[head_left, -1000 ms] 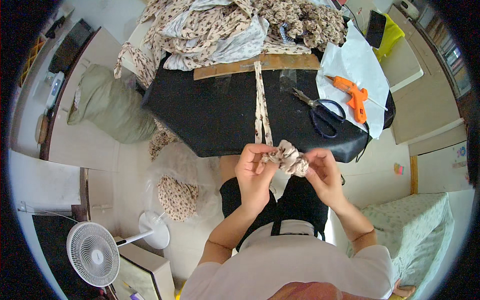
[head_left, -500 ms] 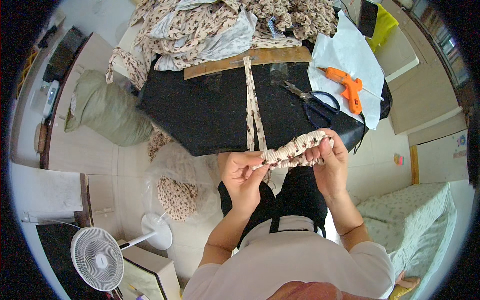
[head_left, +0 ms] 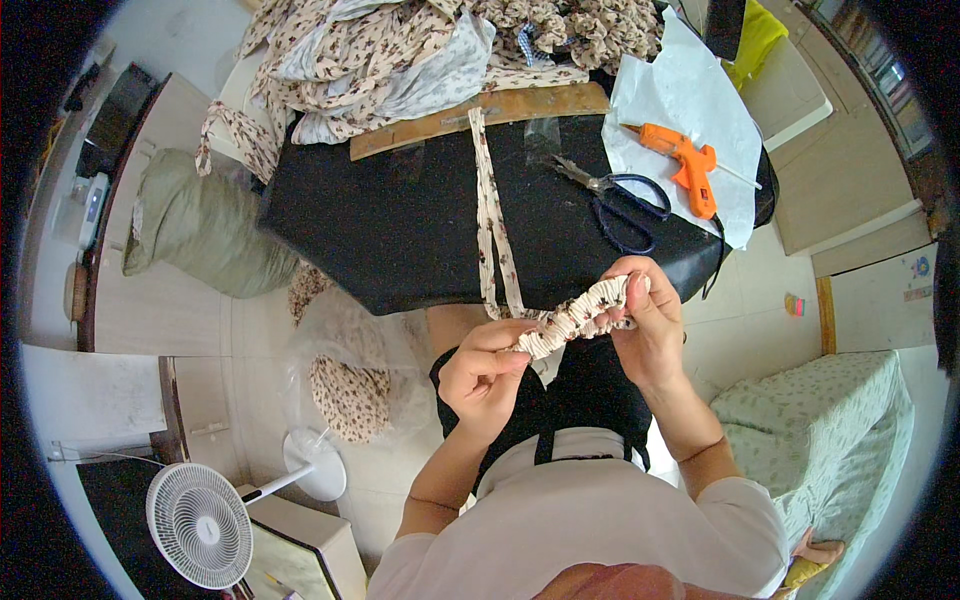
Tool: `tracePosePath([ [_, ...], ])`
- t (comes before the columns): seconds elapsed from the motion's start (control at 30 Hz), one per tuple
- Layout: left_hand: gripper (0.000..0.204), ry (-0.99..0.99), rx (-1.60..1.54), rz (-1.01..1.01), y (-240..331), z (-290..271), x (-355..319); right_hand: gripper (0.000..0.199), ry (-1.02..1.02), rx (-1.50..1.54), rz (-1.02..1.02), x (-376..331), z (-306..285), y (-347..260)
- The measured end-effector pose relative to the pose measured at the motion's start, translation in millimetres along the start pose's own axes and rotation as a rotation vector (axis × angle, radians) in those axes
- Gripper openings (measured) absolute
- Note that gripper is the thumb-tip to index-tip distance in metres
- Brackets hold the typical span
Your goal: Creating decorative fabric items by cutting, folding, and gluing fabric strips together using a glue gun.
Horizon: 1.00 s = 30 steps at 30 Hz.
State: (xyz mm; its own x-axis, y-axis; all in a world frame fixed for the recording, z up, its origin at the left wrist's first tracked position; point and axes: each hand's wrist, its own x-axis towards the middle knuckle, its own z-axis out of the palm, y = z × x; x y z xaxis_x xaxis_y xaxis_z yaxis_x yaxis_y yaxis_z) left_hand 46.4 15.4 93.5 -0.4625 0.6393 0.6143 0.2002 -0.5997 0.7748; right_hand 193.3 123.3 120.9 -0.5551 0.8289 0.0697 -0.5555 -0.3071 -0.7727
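Both hands are up in front of the person's chest, each pinched shut on an end of a ruched floral fabric band [head_left: 575, 318] stretched between them. The left hand [head_left: 485, 372] grips the lower end with fingers curled tight; the right hand [head_left: 648, 325], a little higher, clamps the upper end against its thumb. From the left fingers a flat floral fabric strip [head_left: 492, 225] runs away across the black table [head_left: 400, 235] to a wooden board [head_left: 480, 117] at its far side. Just beyond the right fingers lie black-handled scissors [head_left: 620, 200], then an orange glue gun [head_left: 685, 165] on a white paper sheet [head_left: 690, 95]. Past the board sits a heap of floral cloth [head_left: 400, 50]. Off to the left of the left hand, on the pale floor, are a bag of floral scraps [head_left: 350, 390], a grey-green sack [head_left: 200, 230] and, nearer, a white fan [head_left: 200, 525].
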Motion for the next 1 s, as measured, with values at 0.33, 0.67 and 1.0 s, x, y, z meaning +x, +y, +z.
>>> tracePosePath([
  [0.33, 0.020, -0.127, 0.108, -0.032, 2, 2, 2, 0.037, -0.047, -0.212, 0.007, -7, 0, 3],
  [0.67, 0.039, -0.202, 0.047, -0.460, 12, 16, 18, 0.034, -0.202, -1.027, -0.336, -5, 15, 3],
  [1.0, 0.014, 0.117, -0.338, -0.490, 6, 4, 18, 0.036, 0.160, -0.451, 0.107, 8, 21, -9],
])
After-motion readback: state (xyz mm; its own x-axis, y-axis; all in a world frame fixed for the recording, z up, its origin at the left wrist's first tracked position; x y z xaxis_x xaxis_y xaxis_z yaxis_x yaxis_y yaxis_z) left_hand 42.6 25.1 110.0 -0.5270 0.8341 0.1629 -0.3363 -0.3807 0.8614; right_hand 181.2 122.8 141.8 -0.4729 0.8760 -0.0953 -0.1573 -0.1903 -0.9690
